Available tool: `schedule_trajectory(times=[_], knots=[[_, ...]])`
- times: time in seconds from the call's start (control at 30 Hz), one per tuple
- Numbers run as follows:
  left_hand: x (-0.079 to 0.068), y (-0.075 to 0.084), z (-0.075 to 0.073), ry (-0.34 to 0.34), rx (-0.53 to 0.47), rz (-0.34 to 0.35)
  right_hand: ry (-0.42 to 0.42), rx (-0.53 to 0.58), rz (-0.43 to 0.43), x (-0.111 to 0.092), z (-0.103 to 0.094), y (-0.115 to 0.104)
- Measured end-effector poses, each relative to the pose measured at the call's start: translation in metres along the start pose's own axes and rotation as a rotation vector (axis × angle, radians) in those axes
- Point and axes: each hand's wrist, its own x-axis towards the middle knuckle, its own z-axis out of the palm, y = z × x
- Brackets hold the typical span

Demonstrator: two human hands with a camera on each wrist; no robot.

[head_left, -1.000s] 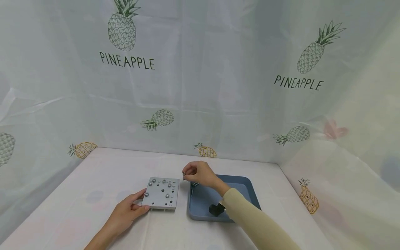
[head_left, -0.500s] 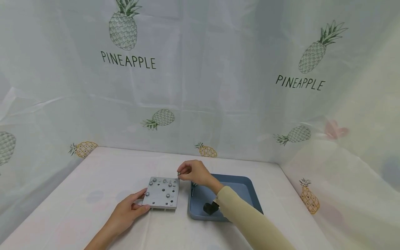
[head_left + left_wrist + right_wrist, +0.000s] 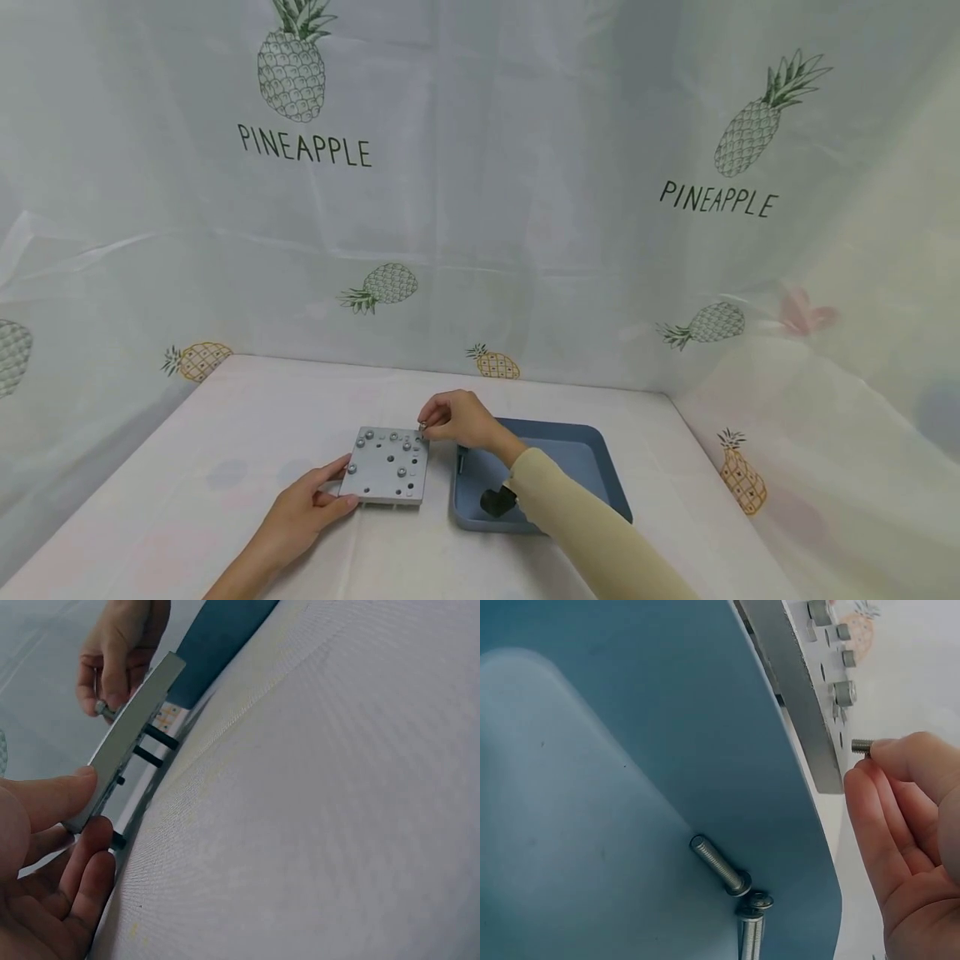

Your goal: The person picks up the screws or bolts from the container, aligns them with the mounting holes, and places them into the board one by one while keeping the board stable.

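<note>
A square silver metal plate (image 3: 378, 483) with several holes lies before me in the head view, several screws standing in it. My left hand (image 3: 303, 504) grips its near left edge, thumb on top and fingers below. Screw shanks (image 3: 148, 756) stick out under the plate in the left wrist view. Over the plate's far right corner, my right hand (image 3: 465, 421) pinches a short screw (image 3: 861, 746) between thumb and fingers. In the right wrist view the threaded end points at the plate, close to a hole; whether it touches cannot be told.
Right of the plate sits a blue tray (image 3: 562, 458), partly under the right forearm. Loose long screws (image 3: 720, 864) lie along its edge. A black device (image 3: 497, 502) is on the right wrist. A pineapple-print curtain (image 3: 525, 250) hangs behind the white table (image 3: 292, 400).
My right hand has moved left with the screw, from beside the plate to above its far right corner. The left hand and the plate have stayed in place.
</note>
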Motion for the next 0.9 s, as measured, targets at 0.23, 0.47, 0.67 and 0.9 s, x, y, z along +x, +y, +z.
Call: schedule_trajectory(times=[0.23,0.47,0.67,0.9], knots=[[-0.0002,-0.0002,-0.0006,-0.001,0.006,0.011,-0.006,-0.011,0.006,0.0025,0.0024,-0.0005],[-0.0004,0.0009,-0.0011,0.001,0.028,0.003,-0.010,-0.027,0.007,0.0041,0.0036,-0.0016],[-0.0006,0.0015,-0.0021,-0.002,0.024,0.013,-0.026,-0.040,0.013,0.0046,0.0027,-0.0050],[-0.0018,0.0027,-0.0031,-0.010,0.013,0.014,-0.028,-0.056,0.029,0.0048,0.0039,-0.0099]])
